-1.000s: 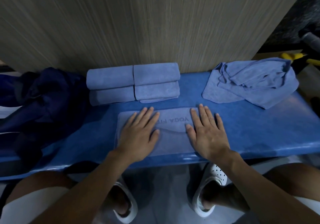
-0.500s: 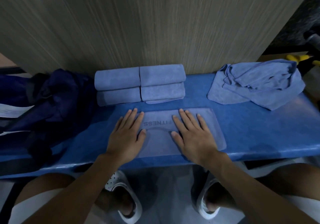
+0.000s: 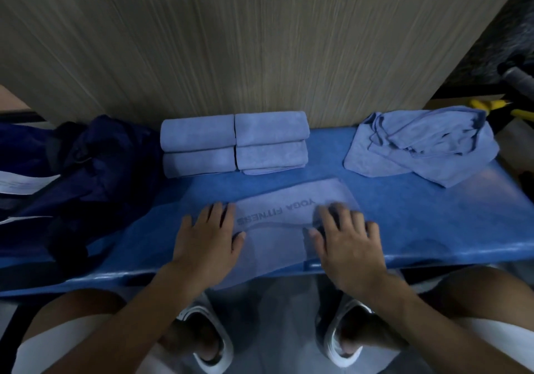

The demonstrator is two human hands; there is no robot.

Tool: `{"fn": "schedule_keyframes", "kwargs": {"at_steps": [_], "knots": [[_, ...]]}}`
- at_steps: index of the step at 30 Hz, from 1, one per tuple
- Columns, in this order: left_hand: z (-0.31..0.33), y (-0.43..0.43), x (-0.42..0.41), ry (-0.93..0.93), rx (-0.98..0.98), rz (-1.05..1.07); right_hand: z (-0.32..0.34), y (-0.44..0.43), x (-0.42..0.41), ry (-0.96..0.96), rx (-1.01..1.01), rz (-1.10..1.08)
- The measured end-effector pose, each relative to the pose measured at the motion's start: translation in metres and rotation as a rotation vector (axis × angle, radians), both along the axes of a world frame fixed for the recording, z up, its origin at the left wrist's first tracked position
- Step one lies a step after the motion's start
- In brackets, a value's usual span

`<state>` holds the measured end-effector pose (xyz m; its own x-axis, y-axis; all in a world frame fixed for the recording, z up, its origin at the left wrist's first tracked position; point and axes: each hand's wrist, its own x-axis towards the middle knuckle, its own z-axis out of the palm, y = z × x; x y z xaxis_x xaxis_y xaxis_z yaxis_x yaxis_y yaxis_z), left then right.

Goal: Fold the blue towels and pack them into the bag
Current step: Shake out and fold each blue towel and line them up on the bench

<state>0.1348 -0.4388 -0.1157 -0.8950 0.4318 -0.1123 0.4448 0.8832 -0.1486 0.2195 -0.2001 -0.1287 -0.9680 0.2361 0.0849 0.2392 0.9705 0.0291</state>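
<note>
A blue towel printed YOGA FITNESS lies flat and slightly skewed on the blue table, its near edge hanging over the table's front. My left hand rests flat at the towel's left edge, fingers straight. On the towel's right part lies my right hand, palm down; its fingertips are blurred. Several folded blue towels are stacked at the back centre against the wall. A crumpled pile of unfolded blue towels sits at the back right. The dark navy bag lies slumped on the left.
A wood-grain wall stands directly behind the table. Yellow-handled tools and a dark cylinder lie past the right end. My knees and white shoes are below the table's front edge.
My right hand has slid rightwards across the towel, uncovering the whole print. The towel now lies more skewed, with its near edge over the table front. My left hand has barely moved.
</note>
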Motion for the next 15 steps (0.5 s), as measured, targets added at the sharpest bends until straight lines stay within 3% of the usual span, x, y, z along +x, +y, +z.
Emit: {"fn": "schedule_keyframes", "kwargs": {"at_steps": [4, 8, 10, 15], "knots": [[0.036, 0.018, 0.007, -0.043, -0.207, -0.044, -0.014, 0.002, 0.0, -0.077, 0.029, 0.123], [0.021, 0.034, -0.007, -0.129, 0.087, -0.305, -0.011, 0.015, -0.005, -0.118, 0.085, 0.257], [0.009, 0.039, -0.006, -0.224, 0.076, -0.424, -0.008, 0.019, -0.007, -0.145, 0.075, 0.298], [0.009, 0.037, 0.022, -0.242, -0.014, -0.355, -0.001, 0.033, -0.019, -0.236, 0.077, 0.441]]}}
